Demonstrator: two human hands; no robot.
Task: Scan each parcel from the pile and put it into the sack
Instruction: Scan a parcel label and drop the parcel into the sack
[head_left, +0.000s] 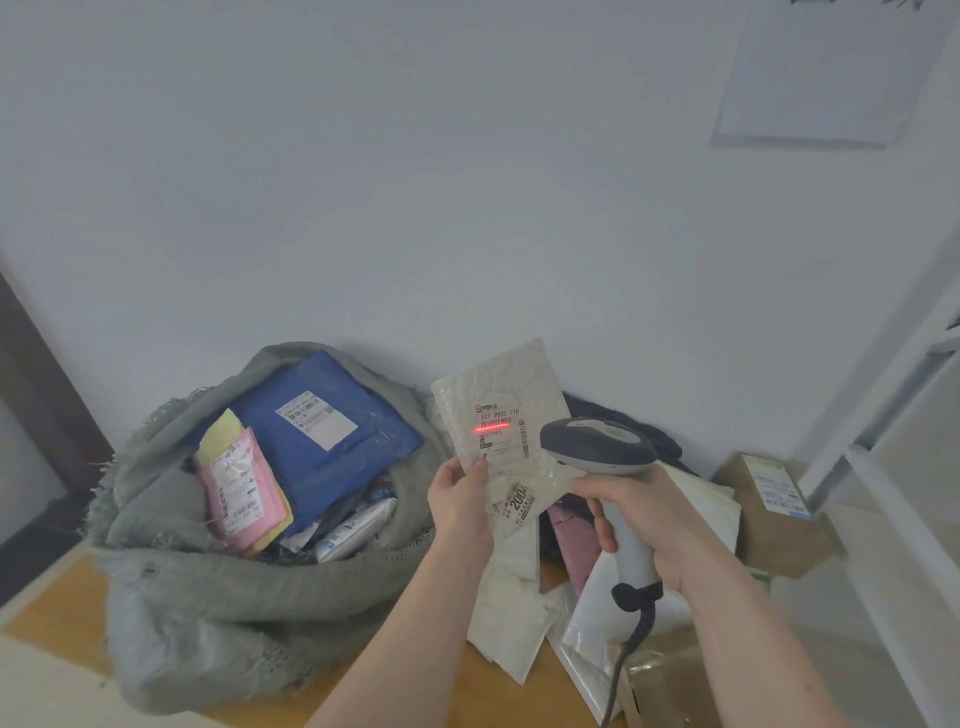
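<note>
My left hand pinches the lower edge of a white padded parcel and holds it upright above the pile. A red scan line lies across the barcode on its label. My right hand grips a grey handheld scanner that points at that label, its cord hanging down. The grey-green woven sack sits open on the left. Inside it lie a blue parcel, a pink parcel and some white ones. The pile of parcels lies under my hands.
A cardboard box with a label stands at the right, beside a white shelf frame. Another brown box lies at the bottom right. The sack and pile rest on a wooden surface against a white wall.
</note>
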